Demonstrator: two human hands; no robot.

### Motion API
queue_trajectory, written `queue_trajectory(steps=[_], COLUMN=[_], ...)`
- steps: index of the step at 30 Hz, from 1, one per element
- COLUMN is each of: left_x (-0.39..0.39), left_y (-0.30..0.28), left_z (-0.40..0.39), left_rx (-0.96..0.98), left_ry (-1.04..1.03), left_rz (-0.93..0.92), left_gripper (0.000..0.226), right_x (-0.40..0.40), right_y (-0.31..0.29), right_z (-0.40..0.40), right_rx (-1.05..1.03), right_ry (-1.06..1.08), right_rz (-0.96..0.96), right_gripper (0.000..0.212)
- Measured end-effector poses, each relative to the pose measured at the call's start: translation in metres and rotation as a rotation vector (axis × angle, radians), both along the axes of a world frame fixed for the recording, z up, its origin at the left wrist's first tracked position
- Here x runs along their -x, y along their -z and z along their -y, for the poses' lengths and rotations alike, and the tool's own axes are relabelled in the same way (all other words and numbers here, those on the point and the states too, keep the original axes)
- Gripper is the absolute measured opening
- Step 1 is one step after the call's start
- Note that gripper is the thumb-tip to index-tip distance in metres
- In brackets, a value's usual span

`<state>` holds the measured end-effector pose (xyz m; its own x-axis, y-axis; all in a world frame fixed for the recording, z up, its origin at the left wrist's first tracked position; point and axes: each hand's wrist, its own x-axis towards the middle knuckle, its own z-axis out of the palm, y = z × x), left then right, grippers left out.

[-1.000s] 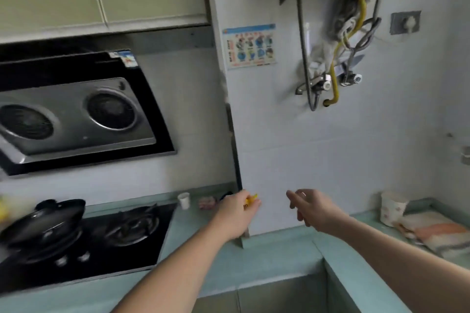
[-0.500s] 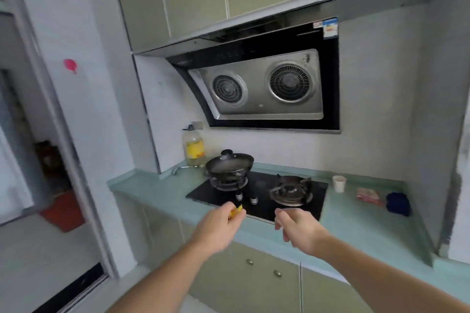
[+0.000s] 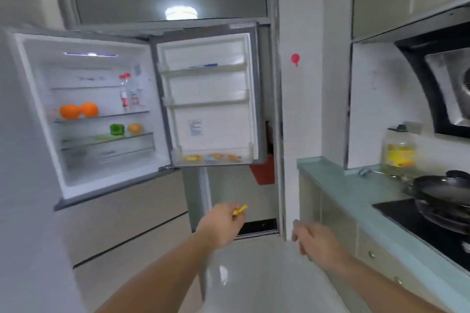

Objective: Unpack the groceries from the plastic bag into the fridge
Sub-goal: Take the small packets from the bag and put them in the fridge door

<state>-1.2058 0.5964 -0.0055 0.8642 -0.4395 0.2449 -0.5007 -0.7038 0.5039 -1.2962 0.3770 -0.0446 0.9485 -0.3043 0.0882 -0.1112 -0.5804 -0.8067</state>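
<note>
Two bare arms are reaching forward in the head view: the left hand (image 3: 220, 225) is pinching a small yellow packet (image 3: 239, 210) between curled fingers, while the right hand (image 3: 314, 240) is hanging loosely half-curled, holding nothing. Ahead, the fridge (image 3: 84, 114) is standing with its door (image 3: 207, 99) swung wide, showing two oranges (image 3: 78, 110) on one shelf, a green pepper (image 3: 117, 129) below, and small packets (image 3: 212, 157) sitting in the lowest door bin.

Fridge (image 3: 84, 185): left of frame, door (image 3: 208, 99) swung open.
Shelves: two oranges (image 3: 78, 110), green pepper (image 3: 117, 129), bottles (image 3: 124, 94).
Left hand (image 3: 220, 226): lower centre, pinching a small yellow packet (image 3: 240, 209).
Right hand (image 3: 315, 242): lower right, empty, fingers loosely curled.
Counter (image 3: 338, 185): right edge, wok (image 3: 442, 185), oil jug (image 3: 399, 151).
</note>
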Motion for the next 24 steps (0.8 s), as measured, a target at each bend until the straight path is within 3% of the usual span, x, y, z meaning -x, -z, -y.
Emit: queue_trajectory(steps=[12,24], left_x=[-0.024,-0.139], left_y=[-0.006,-0.046], left_z=[-0.168,-0.233], left_rx=[-0.032,-0.011], left_ry=[-0.35,-0.271], left_rz=[-0.016,0.072], left_gripper=[0.026,0.033], right_x=[-0.088,-0.206], right_y=[-0.03,-0.056], right_z=[-0.171,-0.242], right_rx=[0.211,0.286], right_ry=[-0.44,-0.377], right_rz=[0.074,0.148], right_gripper=[0.046,0.044])
